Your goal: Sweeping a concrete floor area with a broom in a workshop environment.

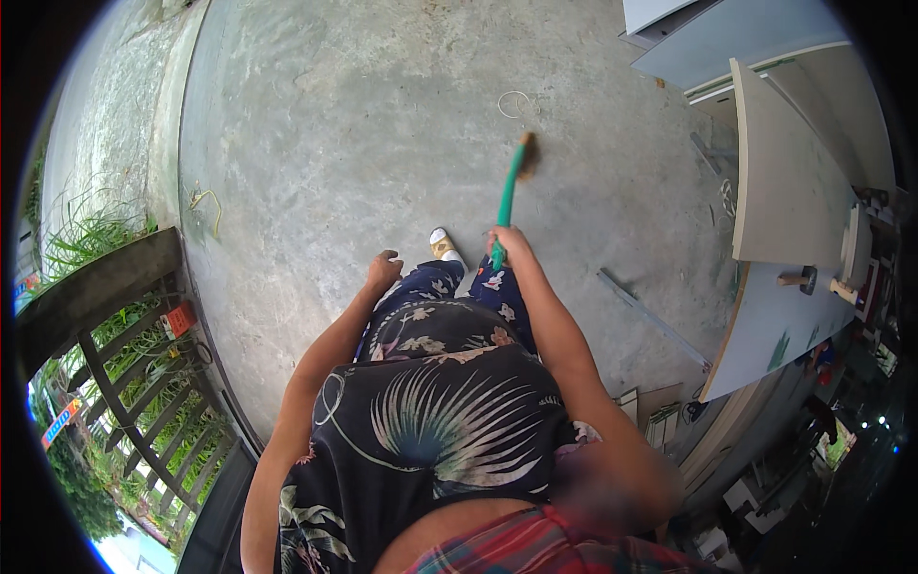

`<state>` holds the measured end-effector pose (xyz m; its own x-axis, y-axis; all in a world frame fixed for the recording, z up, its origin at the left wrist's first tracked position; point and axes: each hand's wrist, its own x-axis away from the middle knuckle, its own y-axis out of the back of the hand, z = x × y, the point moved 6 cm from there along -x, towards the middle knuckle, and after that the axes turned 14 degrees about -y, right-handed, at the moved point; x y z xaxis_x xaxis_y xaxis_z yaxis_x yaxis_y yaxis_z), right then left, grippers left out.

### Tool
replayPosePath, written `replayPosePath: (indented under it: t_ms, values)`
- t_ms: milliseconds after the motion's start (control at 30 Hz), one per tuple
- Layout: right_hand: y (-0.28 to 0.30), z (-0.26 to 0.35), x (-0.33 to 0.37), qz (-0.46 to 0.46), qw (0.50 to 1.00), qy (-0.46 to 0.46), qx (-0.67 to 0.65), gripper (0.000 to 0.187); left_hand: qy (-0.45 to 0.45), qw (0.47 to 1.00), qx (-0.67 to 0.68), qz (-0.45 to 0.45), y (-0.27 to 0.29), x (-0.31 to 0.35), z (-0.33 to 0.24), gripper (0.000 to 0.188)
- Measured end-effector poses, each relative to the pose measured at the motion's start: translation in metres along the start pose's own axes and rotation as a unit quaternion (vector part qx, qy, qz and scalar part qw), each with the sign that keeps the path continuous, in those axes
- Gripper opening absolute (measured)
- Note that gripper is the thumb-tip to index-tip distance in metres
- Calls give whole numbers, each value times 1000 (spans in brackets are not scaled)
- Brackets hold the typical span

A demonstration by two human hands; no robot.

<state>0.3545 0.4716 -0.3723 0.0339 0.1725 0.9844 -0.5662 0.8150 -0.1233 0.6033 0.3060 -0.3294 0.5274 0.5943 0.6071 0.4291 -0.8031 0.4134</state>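
Note:
My right hand is closed round the lower end of a green-handled broom. The handle reaches forward over the concrete floor, and its far end carries a short brown head, smeared by motion. A thin pale ring of cord or wire lies on the floor just past the broom's head. Beside my left thigh hangs my left hand, its fingers loosely apart and holding nothing. One light-coloured shoe shows ahead of my dark patterned trousers.
A wooden railing with plants behind it runs along the left. Boards lean at the right, near a hammer. A metal strip lies on the floor to my right. A yellowish cord lies at the left.

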Motion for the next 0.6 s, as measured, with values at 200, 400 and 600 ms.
replayPosePath:
  t_ms: [200,400,600]
  values:
    - [-38,45,64,105,985,61,120,18,-7,998,-54,19,-2,-4,-5,37]
    - [57,48,89,-151,946,203,204,41,15,999,-28,21,-3,-31,-27,40]
    - [193,64,84,-277,942,183,39,18,38,998,-35,24,-7,-61,-59,39]
